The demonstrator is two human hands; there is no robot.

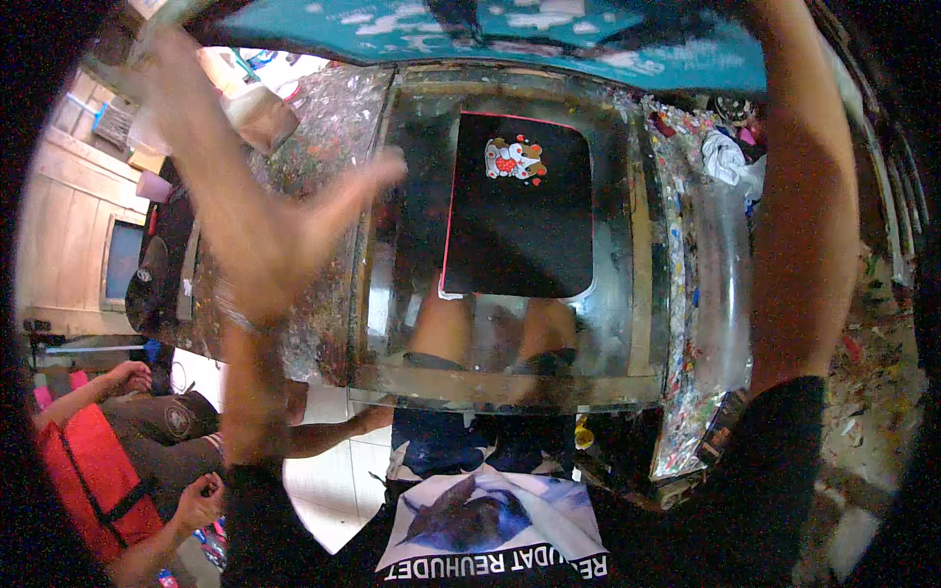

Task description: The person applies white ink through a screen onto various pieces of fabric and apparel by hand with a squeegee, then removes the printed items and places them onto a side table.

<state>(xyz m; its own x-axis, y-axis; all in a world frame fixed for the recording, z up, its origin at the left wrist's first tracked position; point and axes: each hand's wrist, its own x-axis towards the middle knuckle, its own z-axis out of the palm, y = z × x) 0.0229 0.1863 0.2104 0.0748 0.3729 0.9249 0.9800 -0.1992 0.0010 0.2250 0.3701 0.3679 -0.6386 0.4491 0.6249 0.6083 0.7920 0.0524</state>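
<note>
My left hand (265, 220) is raised over the left side of the worktable, blurred by motion. Its thumb stretches to the right, apart from the other fingers, and nothing shows in its grasp. My right forearm (804, 196) reaches up along the right side to the top edge, where the hand passes out of the picture. Between my arms lies a black piece with rounded corners and a thin pink edge (520, 230). A small cartoon animal print (515, 159) with red hearts is near its top. It rests on a glossy glass plate (613, 338) that reflects two legs.
A teal panel with white patches (588, 44) hangs across the far side. Paint-spattered surfaces (323, 118) flank the plate. Crumpled white cloth (723, 157) lies at right, near a clear roll (720, 284). Another person's hand (201, 502) and red-covered seat (98, 470) are at lower left.
</note>
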